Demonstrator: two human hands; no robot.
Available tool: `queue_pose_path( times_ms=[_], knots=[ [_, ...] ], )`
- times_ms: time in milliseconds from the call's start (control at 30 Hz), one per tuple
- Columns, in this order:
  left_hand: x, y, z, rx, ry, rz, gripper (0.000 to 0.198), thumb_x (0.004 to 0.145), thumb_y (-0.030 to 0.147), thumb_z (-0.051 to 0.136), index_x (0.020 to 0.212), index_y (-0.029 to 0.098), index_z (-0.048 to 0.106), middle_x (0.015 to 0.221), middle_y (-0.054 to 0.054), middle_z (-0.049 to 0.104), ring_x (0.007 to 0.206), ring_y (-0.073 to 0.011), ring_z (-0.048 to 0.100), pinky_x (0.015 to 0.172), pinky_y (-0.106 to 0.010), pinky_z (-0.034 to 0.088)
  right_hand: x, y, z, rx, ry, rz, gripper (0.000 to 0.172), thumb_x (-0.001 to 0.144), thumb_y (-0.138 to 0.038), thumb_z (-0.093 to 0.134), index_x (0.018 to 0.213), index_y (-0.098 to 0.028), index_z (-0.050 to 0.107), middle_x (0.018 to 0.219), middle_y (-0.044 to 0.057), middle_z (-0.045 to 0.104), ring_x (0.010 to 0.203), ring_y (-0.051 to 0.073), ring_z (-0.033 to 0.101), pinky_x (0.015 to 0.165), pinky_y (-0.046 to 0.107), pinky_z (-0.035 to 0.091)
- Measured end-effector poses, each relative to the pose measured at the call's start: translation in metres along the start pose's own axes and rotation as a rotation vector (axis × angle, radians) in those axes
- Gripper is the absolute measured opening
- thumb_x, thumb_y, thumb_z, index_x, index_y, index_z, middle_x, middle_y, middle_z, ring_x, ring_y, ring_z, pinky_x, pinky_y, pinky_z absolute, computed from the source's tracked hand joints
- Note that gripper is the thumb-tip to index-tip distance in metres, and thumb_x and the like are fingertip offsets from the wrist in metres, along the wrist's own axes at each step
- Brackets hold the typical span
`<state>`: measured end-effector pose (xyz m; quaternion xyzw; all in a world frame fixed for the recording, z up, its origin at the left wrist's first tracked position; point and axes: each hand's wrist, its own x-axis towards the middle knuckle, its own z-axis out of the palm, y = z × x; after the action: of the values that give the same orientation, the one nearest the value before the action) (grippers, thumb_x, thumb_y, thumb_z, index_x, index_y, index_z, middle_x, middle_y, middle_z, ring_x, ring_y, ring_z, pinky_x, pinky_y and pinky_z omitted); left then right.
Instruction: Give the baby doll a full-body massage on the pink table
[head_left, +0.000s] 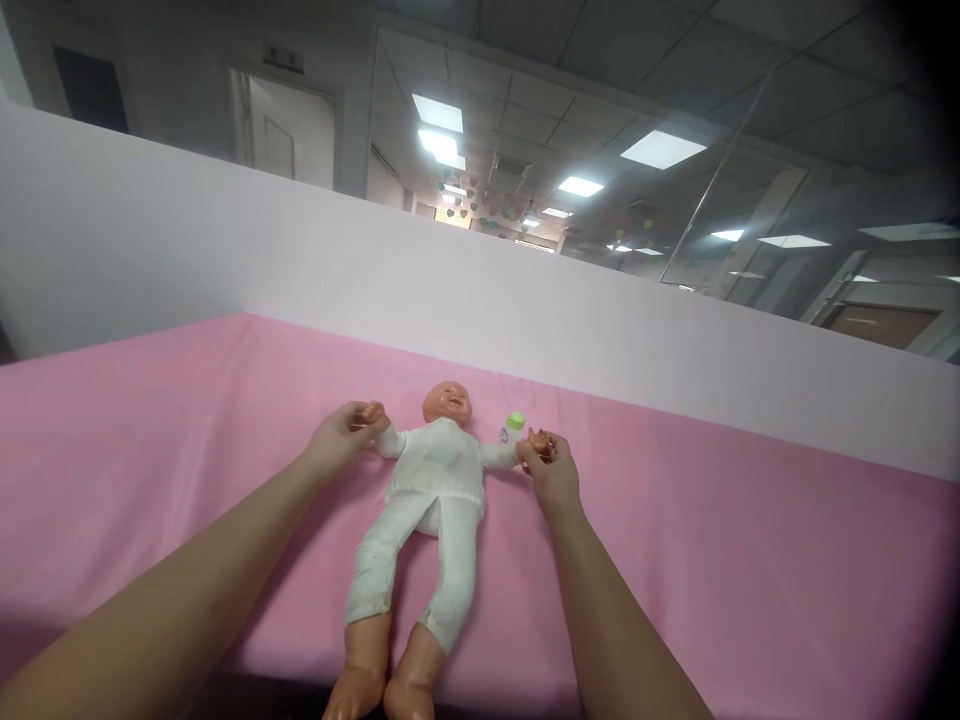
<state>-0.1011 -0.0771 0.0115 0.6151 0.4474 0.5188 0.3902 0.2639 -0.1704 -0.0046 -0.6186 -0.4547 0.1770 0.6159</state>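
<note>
Baby doll (442, 465) on its back on a pink cover (712, 560), head away from the wearer, feet toward the wearer at the near edge. Head bald, smooth, glossy, orange-tan, with a bright highlight; slightly tilted to one side. White long-sleeved top (442, 455), loosely creased, hem flared over the hips and parting at the front into an inverted V. White trousers (454, 570), wrinkled along both legs, stopping short of the ankles; small yellow-brown marks near the cuffs. Feet bare, darker and more orange than the head. Legs slightly apart, feet close together. Both doll arms spread low and outward, sleeves ending before the little moulded hands.

Left hand (341, 435): fingers curled partway, pinching the doll hand on that side. Right hand (555, 475): likewise half-closed, thumb and fingers around the doll's other hand. Both wearer's forearms bare, reaching in from the lower corners, one on each side of the doll.

Small bottle (513, 428), pale body, bright green cap, upright or leaning (cannot tell), just beside the right hand and beyond the doll's sleeve; label print too small to read. White partition (465, 300) behind the cover; glass panels and lit ceiling lights (664, 149) above it.
</note>
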Motion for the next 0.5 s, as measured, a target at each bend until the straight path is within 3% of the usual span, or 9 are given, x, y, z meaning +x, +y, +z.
queue_pose_path(
  times_ms=[100, 167, 300, 400, 500],
  knots=[
    [-0.015, 0.01, 0.016, 0.072, -0.164, 0.121, 0.044, 0.074, 0.05, 0.081, 0.106, 0.021, 0.072, 0.105, -0.008, 0.074, 0.091, -0.0258, 0.07, 0.081, -0.038, 0.056, -0.022, -0.019, 0.017, 0.05, -0.206, -0.206, 0.037, 0.083, -0.043, 0.074, 0.112, -0.022, 0.065, 0.105, 0.005, 0.073, 0.09, 0.02, 0.069, 0.077, 0.031, 0.057],
    [-0.024, 0.014, 0.025, 0.242, -0.247, 0.172, 0.033, 0.079, 0.047, 0.077, 0.104, 0.024, 0.076, 0.103, -0.005, 0.074, 0.087, -0.0239, 0.068, 0.078, -0.036, 0.054, -0.034, -0.027, 0.026, -0.07, -0.351, -0.345, 0.025, 0.085, -0.035, 0.072, 0.107, -0.024, 0.07, 0.105, 0.004, 0.072, 0.089, 0.02, 0.067, 0.076, 0.032, 0.057],
    [-0.033, 0.02, 0.034, 0.536, -0.345, 0.374, 0.02, 0.082, 0.031, 0.068, 0.1, 0.028, 0.077, 0.1, -0.003, 0.07, 0.086, -0.0214, 0.066, 0.077, -0.033, 0.051, -0.045, -0.034, 0.032, -0.326, -0.5, -0.601, 0.031, 0.087, -0.017, 0.065, 0.113, -0.029, 0.074, 0.111, 0.003, 0.073, 0.105, 0.023, 0.065, 0.097, 0.041, 0.052],
    [-0.036, 0.024, 0.038, 0.635, -0.353, 0.472, 0.02, 0.083, 0.028, 0.065, 0.099, 0.027, 0.077, 0.098, -0.003, 0.069, 0.089, -0.022, 0.066, 0.08, -0.034, 0.05, -0.046, -0.034, 0.033, -0.384, -0.513, -0.641, 0.038, 0.087, -0.013, 0.063, 0.118, -0.032, 0.074, 0.117, 0.002, 0.073, 0.112, 0.024, 0.063, 0.105, 0.045, 0.047],
    [-0.036, 0.025, 0.038, 0.597, -0.289, 0.419, 0.022, 0.086, 0.037, 0.067, 0.103, 0.028, 0.076, 0.1, -0.003, 0.071, 0.091, -0.0229, 0.066, 0.08, -0.034, 0.05, -0.043, -0.031, 0.033, -0.313, -0.49, -0.539, 0.036, 0.088, -0.018, 0.065, 0.119, -0.032, 0.074, 0.118, 0.002, 0.073, 0.112, 0.024, 0.064, 0.101, 0.042, 0.051]
  ],
)
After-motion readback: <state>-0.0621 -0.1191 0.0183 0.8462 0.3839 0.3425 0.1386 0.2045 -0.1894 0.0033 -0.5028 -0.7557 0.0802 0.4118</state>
